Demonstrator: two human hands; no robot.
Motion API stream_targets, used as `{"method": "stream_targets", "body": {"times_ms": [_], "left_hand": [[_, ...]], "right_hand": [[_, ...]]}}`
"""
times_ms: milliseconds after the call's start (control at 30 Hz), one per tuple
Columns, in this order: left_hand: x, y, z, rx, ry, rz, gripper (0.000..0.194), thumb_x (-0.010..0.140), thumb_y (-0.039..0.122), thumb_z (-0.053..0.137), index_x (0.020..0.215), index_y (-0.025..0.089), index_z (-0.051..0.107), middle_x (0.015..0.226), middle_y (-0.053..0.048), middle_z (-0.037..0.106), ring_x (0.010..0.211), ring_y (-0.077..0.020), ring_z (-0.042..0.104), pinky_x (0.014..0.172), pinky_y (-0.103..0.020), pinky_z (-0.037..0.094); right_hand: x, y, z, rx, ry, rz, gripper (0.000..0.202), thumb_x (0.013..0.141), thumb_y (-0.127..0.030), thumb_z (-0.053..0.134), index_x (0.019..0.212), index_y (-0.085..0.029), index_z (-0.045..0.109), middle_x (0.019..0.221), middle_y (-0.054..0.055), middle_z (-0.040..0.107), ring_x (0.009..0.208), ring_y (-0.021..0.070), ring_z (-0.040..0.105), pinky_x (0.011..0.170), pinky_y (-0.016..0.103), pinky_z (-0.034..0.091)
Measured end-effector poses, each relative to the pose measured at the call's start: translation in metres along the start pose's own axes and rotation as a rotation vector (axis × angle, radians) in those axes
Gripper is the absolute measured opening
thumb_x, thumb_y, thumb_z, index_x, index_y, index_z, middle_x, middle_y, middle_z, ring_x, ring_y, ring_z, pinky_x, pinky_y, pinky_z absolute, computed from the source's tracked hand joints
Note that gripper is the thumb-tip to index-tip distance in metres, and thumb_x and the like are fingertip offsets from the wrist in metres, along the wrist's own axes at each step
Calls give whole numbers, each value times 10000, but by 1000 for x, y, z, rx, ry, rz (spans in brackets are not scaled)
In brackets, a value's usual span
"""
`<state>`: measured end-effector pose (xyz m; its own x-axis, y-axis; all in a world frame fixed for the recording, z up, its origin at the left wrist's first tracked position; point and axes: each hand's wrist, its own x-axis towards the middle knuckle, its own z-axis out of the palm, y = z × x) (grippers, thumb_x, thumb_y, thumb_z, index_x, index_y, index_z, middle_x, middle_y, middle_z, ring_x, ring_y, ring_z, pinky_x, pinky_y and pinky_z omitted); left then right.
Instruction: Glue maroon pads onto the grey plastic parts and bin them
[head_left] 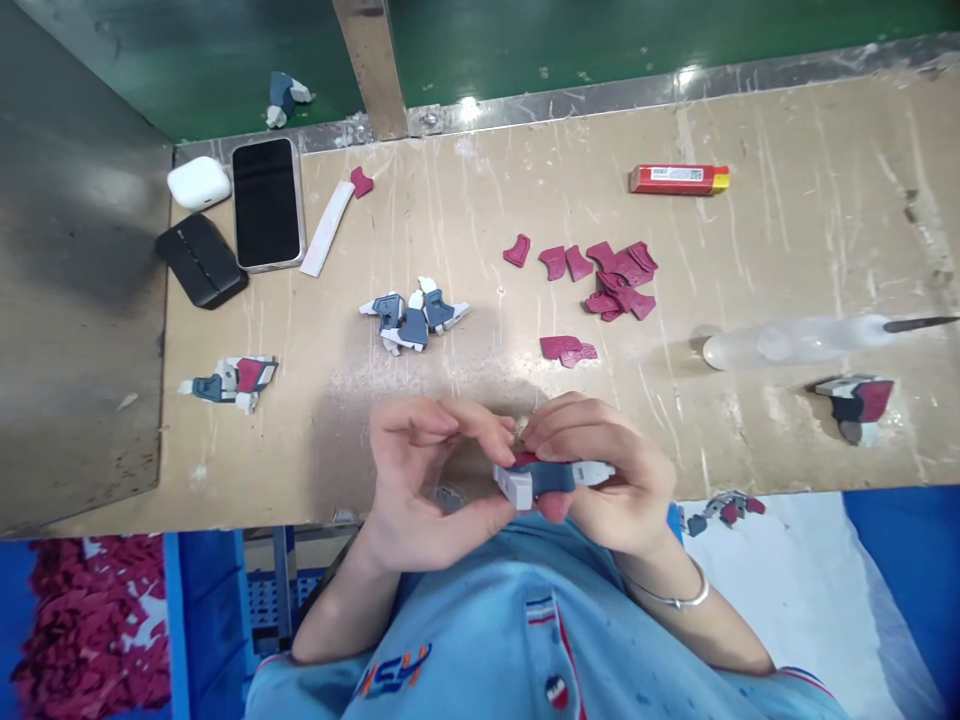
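Close to my body, just above the bench's front edge, a grey, white and dark-red plastic toy part (553, 478) is held between both hands. My left hand (431, 480) pinches its white end with thumb and forefinger. On the other side my right hand (611, 470) grips it, fingers over the top and thumb below. A dark-red piece shows under my fingertips on its upper side; the rest of that piece is hidden. Ahead lie several loose dark-red plastic pieces (622, 278), with a pair of red pieces (568, 350) nearer me. Grey and white toy parts (414, 318) sit left of them.
A phone (266, 205), white case (199, 184), black box (201, 262) and white strip (328, 228) lie at left. A red lighter (679, 180), clear bottle (795, 342) and assembled part (856, 400) lie right. Another assembled part (229, 382) is near the metal wall (82, 260). Below left stands a bin of red pieces (94, 630).
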<state>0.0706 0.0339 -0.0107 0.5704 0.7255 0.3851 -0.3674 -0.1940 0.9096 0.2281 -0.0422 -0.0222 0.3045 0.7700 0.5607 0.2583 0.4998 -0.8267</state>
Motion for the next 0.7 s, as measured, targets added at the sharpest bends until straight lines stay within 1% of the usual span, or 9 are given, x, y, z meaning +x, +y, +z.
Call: {"method": "stream_targets", "body": {"times_ms": [67, 133, 233, 300, 400, 500, 567, 633, 700], "left_hand": [[0, 3, 2, -31, -14, -44, 516, 897, 141, 835, 1204, 339, 470, 918, 60, 697, 861, -128, 756, 971, -322, 666], [0, 6, 3, -53, -16, -111, 507, 913, 173, 834, 1173, 348, 435, 952, 58, 691, 873, -128, 762, 931, -300, 671], [0, 8, 3, -64, -28, -165, 517, 927, 217, 844, 1142, 351, 393, 933, 70, 688, 830, -125, 763, 829, -262, 662], [1, 7, 4, -54, -32, -159, 504, 940, 222, 834, 1128, 346, 383, 895, 83, 690, 792, -119, 756, 788, -247, 646], [1, 5, 4, -54, -11, -127, 473, 941, 203, 827, 1117, 337, 410, 883, 83, 707, 806, -124, 754, 783, -242, 637], [1, 2, 4, -57, -7, -86, 442, 945, 191, 812, 1104, 330, 424, 891, 71, 709, 805, -129, 746, 745, -233, 633], [1, 1, 2, -31, -26, -65, 402, 968, 188, 777, 1102, 323, 423, 885, 63, 696, 810, -128, 735, 776, -244, 642], [0, 0, 0, -16, -54, -60, 368, 978, 173, 754, 1121, 316, 447, 889, 50, 680, 833, -127, 724, 831, -259, 650], [1, -1, -3, -32, -87, -81, 405, 961, 130, 759, 1211, 313, 499, 907, 37, 660, 851, -124, 707, 843, -250, 647]], "right_hand": [[1, 0, 0, -5, -13, -5, 204, 972, -433, 795, 1059, -248, 794, 776, 38, 783, 697, 220, 771, 640, 365, 656], [2, 0, -1, -15, -26, -14, 205, 988, -444, 773, 1033, -245, 790, 761, 37, 776, 694, 220, 775, 632, 364, 657], [1, 0, -1, -35, -20, -13, 224, 1001, -464, 753, 981, -242, 779, 741, 33, 770, 681, 217, 778, 608, 356, 651], [0, 0, -1, -41, -8, -11, 233, 1001, -469, 753, 963, -240, 767, 745, 32, 771, 680, 213, 777, 607, 353, 648], [-1, 0, -1, -24, -2, 5, 220, 997, -456, 765, 994, -237, 739, 778, 29, 777, 708, 198, 770, 640, 338, 650], [-1, -3, -1, -21, 24, 80, 236, 982, -469, 781, 1045, -251, 716, 842, 32, 784, 770, 199, 776, 663, 330, 657], [0, -5, -1, -30, 28, 104, 233, 970, -475, 792, 1016, -260, 713, 852, 29, 785, 776, 206, 778, 667, 338, 659], [1, -7, -3, -46, 0, 81, 198, 950, -414, 829, 963, -254, 714, 824, 20, 783, 749, 203, 772, 669, 337, 655], [1, -9, -4, -68, -32, 37, 173, 917, -317, 870, 955, -236, 722, 798, 20, 784, 733, 201, 770, 669, 331, 652]]}}
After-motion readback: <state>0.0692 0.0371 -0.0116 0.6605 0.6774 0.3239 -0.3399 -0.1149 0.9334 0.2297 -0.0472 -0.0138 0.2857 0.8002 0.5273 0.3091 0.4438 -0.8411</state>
